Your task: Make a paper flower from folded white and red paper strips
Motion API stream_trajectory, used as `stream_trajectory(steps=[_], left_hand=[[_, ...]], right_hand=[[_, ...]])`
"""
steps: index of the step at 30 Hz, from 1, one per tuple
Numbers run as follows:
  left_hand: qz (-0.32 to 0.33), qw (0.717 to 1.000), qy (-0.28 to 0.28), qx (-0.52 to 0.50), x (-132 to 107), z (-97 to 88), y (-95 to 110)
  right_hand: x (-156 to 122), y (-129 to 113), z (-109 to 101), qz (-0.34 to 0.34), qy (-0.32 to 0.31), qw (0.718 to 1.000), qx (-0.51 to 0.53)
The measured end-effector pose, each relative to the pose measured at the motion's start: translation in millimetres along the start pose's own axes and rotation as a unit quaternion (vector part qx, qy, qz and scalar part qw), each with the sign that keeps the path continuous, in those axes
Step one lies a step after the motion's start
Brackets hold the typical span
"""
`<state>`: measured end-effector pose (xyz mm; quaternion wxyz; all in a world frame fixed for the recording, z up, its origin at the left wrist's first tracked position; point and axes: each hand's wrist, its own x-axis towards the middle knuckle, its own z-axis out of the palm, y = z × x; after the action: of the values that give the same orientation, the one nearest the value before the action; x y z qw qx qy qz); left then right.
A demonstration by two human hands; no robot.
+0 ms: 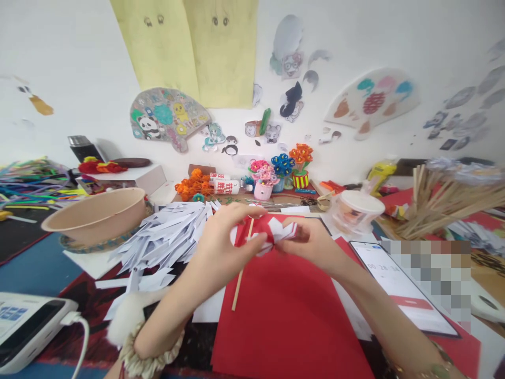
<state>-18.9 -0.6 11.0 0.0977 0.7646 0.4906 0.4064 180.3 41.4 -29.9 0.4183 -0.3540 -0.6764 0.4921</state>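
Over a stack of red paper sheets [288,316], both hands meet on a small piece of folded red and white paper [278,230]. My left hand [226,231] grips its left part between thumb and fingers. A thin flat wooden stick [238,289] runs down from that hand, its upper end behind or against the paper. My right hand [311,242] pinches the paper's right end, where white folds stick out. The fingers cover part of the piece, so how paper and stick join is unclear. Left of my hands lies a heap of folded white paper strips [165,231].
A beige bowl [94,218] stands at the left, with a white device [35,326] and cable nearer me. A phone [398,284] showing a timer lies right. Pipe-cleaner flower pots [262,187] line the wall; bundled wooden sticks [426,205] are far right, beside a lidded plastic tub [361,208].
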Motion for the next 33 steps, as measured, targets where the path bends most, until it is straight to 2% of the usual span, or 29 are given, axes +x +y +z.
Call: stream_trajectory(steps=[2, 3, 5, 7, 10, 12, 23, 28, 33], left_hand=[[-0.037, 0.998, 0.024, 0.041, 3, 1.7, -11], [-0.059, 0.993, 0.011, 0.098, 3, 5.5, -17], [-0.129, 0.964, -0.083, 0.217, 3, 17.9, -28], [-0.151, 0.952, -0.116, 0.238, 2, 33.1, -36], [-0.152, 0.947, -0.141, 0.247, -1, 49.9, -42], [-0.152, 0.945, -0.148, 0.249, -2, 54.0, -44], [-0.158, 0.949, -0.13, 0.239, -2, 55.0, -40], [-0.151, 0.957, -0.139, 0.206, -2, 48.7, -39], [-0.15, 0.971, -0.092, 0.165, 2, 33.2, -34]], right_hand=[[4, 4, -7, 0.028, 0.097, 0.995, 0.013], [6, 7, -11, 0.041, 0.148, 0.988, 0.025], [9, 12, -17, 0.055, 0.223, 0.972, 0.055], [11, 17, -21, 0.052, 0.254, 0.962, 0.089], [12, 22, -22, 0.046, 0.251, 0.96, 0.117], [12, 23, -22, 0.047, 0.243, 0.962, 0.12], [11, 19, -12, 0.039, 0.245, 0.961, 0.117], [9, 13, -9, 0.009, 0.205, 0.975, 0.088], [8, 9, -6, -0.017, 0.172, 0.981, 0.084]])
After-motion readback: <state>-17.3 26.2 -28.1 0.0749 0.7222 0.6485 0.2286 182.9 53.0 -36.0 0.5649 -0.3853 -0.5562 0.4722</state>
